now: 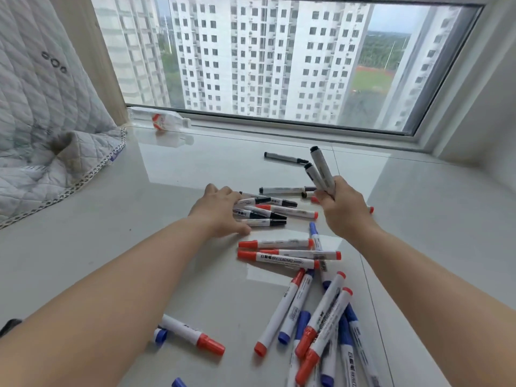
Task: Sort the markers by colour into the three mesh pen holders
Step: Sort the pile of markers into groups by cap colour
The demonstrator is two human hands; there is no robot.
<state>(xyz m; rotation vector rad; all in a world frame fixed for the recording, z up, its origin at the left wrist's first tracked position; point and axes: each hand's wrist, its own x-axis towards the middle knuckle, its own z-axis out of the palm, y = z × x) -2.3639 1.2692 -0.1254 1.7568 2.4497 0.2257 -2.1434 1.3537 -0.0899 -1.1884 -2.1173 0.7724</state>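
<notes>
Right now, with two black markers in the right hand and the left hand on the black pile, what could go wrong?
1. The right hand grips the two black markers only at their lower ends; adding more may let one slip.
2. A red marker lies among the black markers under the left hand; it could be gathered by mistake.
3. No mesh holder is in view, so the markers may have to be carried to one.

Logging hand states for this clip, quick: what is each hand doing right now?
Left hand: open, fingers spread flat on the black markers, nothing gripped.
Right hand: closed, holding two black-capped markers upright.
</notes>
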